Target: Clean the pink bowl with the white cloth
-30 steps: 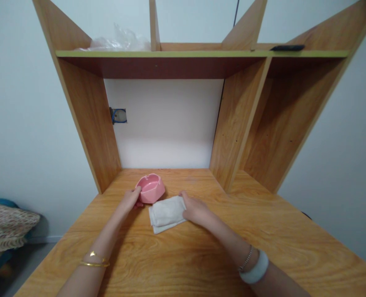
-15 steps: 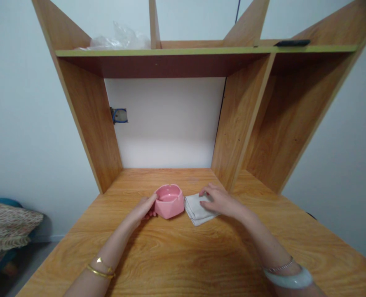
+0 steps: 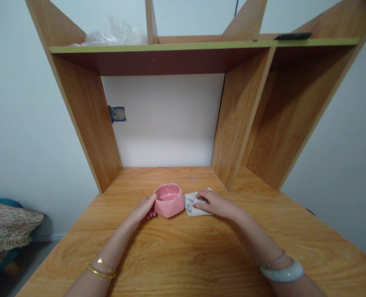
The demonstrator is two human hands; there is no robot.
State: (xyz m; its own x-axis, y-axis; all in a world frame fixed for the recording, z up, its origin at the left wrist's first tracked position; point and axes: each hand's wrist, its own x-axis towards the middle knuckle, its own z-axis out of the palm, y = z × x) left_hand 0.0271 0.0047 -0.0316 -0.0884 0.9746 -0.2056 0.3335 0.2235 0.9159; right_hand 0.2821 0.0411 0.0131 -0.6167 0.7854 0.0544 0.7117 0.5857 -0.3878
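A pink, faceted ceramic ashtray [image 3: 170, 203] stands upright on the wooden desk, its hollow facing up. My left hand [image 3: 146, 206] grips its left side, thumb at the rim and fingers low on the outer wall. Right beside it lies a folded light-grey cloth [image 3: 193, 211], its left part rumpled. My right hand [image 3: 210, 203] is closed on the cloth from above, thumb and fingers bunching the fabric. Part of the cloth is hidden under that hand.
Wooden shelving rises behind the desk [image 3: 170, 255], with an upright panel [image 3: 247, 115] at right. A clear plastic bag [image 3: 115, 35] and a dark flat object [image 3: 292, 36] lie on the upper shelf. An uncovered socket box [image 3: 118, 114] shows in the wall. A fringed woven cover [image 3: 10, 222] is at left.
My right hand has moved slightly left and its fingers have closed, wrinkling the cloth and drawing in its near edge. My left hand still holds the ashtray in place.
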